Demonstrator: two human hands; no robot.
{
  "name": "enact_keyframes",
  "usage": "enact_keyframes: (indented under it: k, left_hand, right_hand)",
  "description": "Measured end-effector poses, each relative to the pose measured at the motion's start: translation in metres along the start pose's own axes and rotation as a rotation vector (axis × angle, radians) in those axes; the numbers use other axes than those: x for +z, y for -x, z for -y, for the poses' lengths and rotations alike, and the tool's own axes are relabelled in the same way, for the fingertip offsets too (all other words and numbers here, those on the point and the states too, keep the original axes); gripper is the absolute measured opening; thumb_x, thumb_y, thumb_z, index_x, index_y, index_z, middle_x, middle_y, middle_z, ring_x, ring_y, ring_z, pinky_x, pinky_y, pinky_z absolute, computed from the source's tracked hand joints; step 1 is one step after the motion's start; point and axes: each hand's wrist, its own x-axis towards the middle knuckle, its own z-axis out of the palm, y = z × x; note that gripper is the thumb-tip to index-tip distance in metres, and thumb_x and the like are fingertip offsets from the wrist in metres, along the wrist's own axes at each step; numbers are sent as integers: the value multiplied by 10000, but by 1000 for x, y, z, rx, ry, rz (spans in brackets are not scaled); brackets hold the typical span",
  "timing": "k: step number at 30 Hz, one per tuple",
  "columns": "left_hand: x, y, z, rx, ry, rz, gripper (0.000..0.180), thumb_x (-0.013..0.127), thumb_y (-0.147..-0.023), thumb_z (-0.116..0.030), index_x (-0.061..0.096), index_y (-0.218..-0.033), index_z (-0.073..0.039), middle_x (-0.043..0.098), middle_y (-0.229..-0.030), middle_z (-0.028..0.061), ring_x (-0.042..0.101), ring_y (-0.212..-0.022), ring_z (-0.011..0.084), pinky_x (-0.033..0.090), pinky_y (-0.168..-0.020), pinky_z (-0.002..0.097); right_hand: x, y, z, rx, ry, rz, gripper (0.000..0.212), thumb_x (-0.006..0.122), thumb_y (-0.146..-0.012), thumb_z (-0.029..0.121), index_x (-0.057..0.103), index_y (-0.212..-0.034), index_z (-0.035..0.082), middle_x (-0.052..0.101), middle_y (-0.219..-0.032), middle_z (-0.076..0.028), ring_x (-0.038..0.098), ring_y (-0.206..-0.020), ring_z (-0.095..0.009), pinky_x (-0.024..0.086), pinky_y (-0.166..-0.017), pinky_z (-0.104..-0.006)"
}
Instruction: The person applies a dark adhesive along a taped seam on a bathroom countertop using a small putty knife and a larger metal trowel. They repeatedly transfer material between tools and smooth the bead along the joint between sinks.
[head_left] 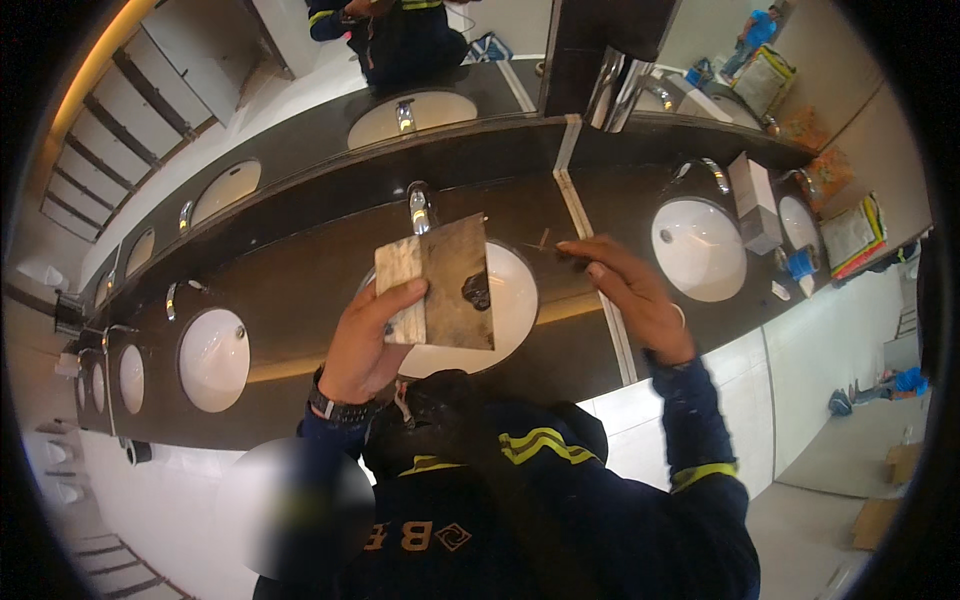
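"What takes up the most room?"

"The dark bench (300,262), running across the view with white basins set into it. The middle basin (515,312) sits right in front of the person, and the right basin (700,250) lies past a pale strip (590,245) that crosses the bench top."

"Anything standing on it?"

"A tall white box (755,205), just beyond the right basin."

"And the thing being worked with?"

"That's a flat rectangular board (450,320), grey-brown, with a pale streaked band along its left side. It's held up over the middle basin, hiding part of it (from this angle, mostly the upper left)."

"How is it held?"

"By the left hand (362,340), which grasps that pale side, thumb pressed across the front."

"And the right hand (638,298)?"

"Raised to the right of the board, apart from it, index finger reaching left and thumb below. I can't tell whether it's pinching anything."

"Smaller things?"

"A chrome tap (420,208) behind the board, a dark lump (476,292) on the board's face, and a slender sliver (545,237) near the right fingertips, too small to identify."
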Motion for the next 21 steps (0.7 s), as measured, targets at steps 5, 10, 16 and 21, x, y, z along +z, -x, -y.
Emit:
enact_keyframes:
  k: [5,10,16,21]
  left_hand:
    - [8,-32,-9,-75,-93,8,335,608,-929,-100,527,-1239,-2,638,-1152,115,661,-1024,226,542,-896,387]
    - [13,-50,-7,-112,-129,-2,346,617,-925,-107,526,-1238,11,637,-1154,121,670,-1000,226,549,-883,379]
    - [1,-65,-7,-67,-174,-126,368,587,-931,-150,525,-1258,8,636,-1163,134,654,-1031,246,542,-905,395]
    - [-35,-66,-14,71,-53,-299,348,570,-942,-195,548,-1245,-26,639,-1151,109,636,-1024,229,541,-827,375]
  right_hand:
    - [-40,-27,52,-321,609,140,373,677,-839,106,669,-1200,196,549,-1185,-117,565,-1056,-269,483,-872,-358]
    - [-41,-42,57,-413,765,209,412,709,-783,71,693,-1156,246,562,-1195,-141,567,-1055,-299,485,-857,-378]
    - [-27,-42,11,-378,800,194,339,681,-807,146,677,-1140,210,577,-1137,-111,584,-966,-311,493,-813,-386]
    - [-8,-47,-175,332,-435,-321,378,593,-944,170,524,-1311,105,576,-1083,-86,619,-948,-221,516,-828,-334]
